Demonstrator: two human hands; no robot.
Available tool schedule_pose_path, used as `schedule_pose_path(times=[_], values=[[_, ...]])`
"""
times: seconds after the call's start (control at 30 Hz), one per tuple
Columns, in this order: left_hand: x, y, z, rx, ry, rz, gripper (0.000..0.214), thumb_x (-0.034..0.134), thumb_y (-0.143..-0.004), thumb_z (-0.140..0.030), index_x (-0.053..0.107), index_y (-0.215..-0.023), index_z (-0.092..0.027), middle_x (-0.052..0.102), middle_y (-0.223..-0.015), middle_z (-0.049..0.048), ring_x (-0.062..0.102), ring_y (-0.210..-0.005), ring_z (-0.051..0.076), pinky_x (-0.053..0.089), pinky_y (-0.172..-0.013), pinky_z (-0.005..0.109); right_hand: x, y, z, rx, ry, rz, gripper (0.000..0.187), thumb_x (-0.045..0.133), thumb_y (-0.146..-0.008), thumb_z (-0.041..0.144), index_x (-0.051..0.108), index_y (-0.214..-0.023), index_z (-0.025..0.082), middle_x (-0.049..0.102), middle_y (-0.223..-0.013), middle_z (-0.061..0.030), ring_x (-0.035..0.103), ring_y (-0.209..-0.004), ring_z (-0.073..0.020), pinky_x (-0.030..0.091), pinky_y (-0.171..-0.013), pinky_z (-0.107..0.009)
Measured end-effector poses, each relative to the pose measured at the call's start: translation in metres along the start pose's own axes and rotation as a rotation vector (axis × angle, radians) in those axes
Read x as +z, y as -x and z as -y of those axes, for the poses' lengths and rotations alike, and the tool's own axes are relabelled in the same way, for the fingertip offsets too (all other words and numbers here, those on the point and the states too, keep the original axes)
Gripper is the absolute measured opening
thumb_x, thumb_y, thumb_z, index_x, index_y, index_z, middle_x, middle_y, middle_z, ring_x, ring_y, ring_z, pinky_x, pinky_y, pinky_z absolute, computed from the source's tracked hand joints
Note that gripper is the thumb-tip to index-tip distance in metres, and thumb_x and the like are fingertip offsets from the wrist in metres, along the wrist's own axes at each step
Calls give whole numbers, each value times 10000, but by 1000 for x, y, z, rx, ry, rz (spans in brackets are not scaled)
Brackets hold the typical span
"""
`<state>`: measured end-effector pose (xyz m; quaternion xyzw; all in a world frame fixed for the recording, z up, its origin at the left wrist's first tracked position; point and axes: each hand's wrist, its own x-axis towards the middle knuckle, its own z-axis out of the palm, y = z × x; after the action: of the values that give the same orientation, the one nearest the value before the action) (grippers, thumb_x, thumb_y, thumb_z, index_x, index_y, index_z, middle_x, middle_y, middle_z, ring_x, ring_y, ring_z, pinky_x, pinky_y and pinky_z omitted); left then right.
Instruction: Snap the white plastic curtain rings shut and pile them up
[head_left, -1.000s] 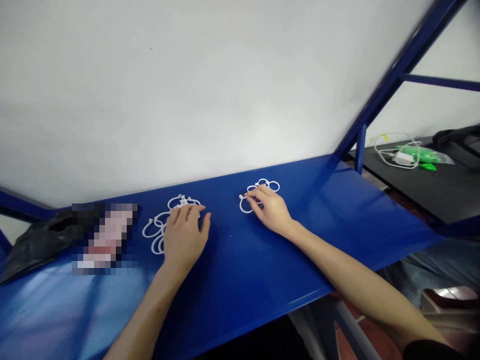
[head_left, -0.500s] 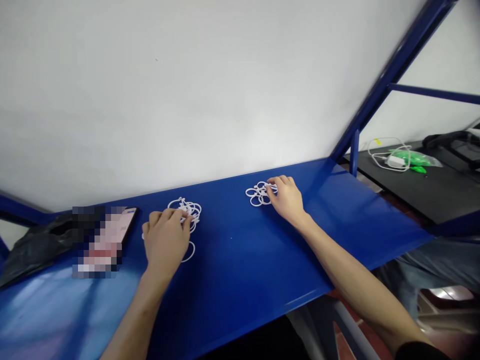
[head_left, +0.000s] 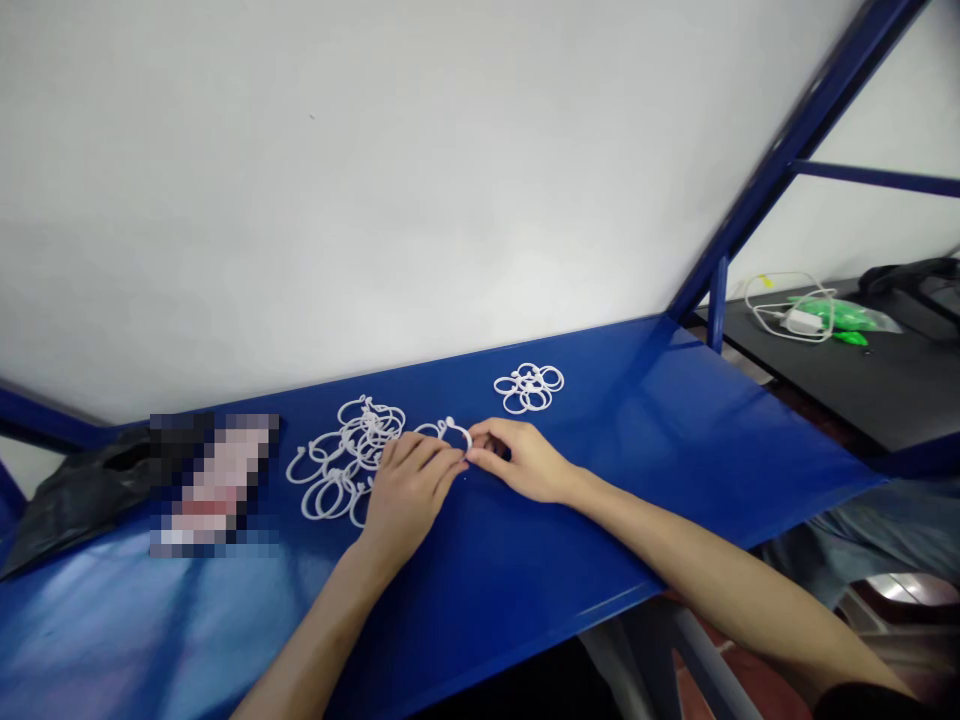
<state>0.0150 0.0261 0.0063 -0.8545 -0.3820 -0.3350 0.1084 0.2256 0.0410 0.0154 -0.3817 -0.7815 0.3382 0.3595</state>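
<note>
blue shelf (head_left: 637, 450): glossy metal, backed by a white wall (head_left: 375, 180); landmark for all entries below.

single white ring (head_left: 451, 427): thin plastic, held just over the middle of the shelf, between the two hands.

left hand (head_left: 409, 488): over the shelf's middle, palm down, fingers drawn together, fingertips pinched on the near left part of the single white ring.

right hand (head_left: 521, 462): over the shelf's middle, just right of the left hand, thumb and forefinger closed on the ring's right end; other fingers curled under.

loose heap of rings (head_left: 337, 470): white, many, overlapping, flat on the shelf left of centre, just beside the left hand.

small cluster of rings (head_left: 529, 387): white, tightly grouped, on the shelf right of centre near its back edge, apart from both hands.

pixelated flat item (head_left: 214, 485): on the shelf's left part; cannot tell what.

black bag (head_left: 67, 495): crumpled, at the shelf's far left end.

blue frame post (head_left: 795, 150): slanting up from the shelf's right rear corner.

black table (head_left: 862, 385): beyond the shelf's right end, bearing a white cable (head_left: 791, 312) and a green packet (head_left: 844, 315).
</note>
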Motion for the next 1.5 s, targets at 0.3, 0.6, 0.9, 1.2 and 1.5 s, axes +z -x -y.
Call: schedule_pose_path(times=[0.3,0.6,0.9,1.2,1.5], values=[[1,-2,-7,-11,162,-101,127,645,-925,-179,679,-1041,-216,727,-972,28,622,-912,180,488,-892,330,12,-2,-13,0,-142,-183,259,570,-950,249,568,-1201,185,624,-847,14,610,-689,-107,517,-671,-247],[1,0,2,-737,479,127,279,583,-918,-460,719,-1027,-242,764,-988,36,658,-709,176,514,-704,318,11,2,-8,-89,-123,-138,236,552,-970,243,609,-1191,185,617,-812,12,596,-684,-109,519,-677,-247],[1,2,-7,-708,612,154,178,583,-882,-359,696,-823,-234,760,-792,2,694,-754,186,497,-731,309,5,7,-2,-171,11,-34,158,549,-1013,248,685,-1070,191,731,-1008,-58,697,-888,-156,552,-791,-279],[5,8,-11,-568,493,83,146,571,-895,-239,672,-792,-221,707,-776,7,662,-736,165,489,-712,287,8,9,-8,-357,219,21,243,456,-1049,224,665,-1164,179,719,-965,-70,659,-881,-171,562,-812,-321],[5,13,-13,-462,396,-5,140,570,-916,-192,656,-809,-215,682,-787,-1,647,-744,154,496,-722,282,5,7,-5,-396,390,65,264,403,-1056,177,664,-1090,153,693,-889,-71,624,-818,-162,526,-758,-290]])
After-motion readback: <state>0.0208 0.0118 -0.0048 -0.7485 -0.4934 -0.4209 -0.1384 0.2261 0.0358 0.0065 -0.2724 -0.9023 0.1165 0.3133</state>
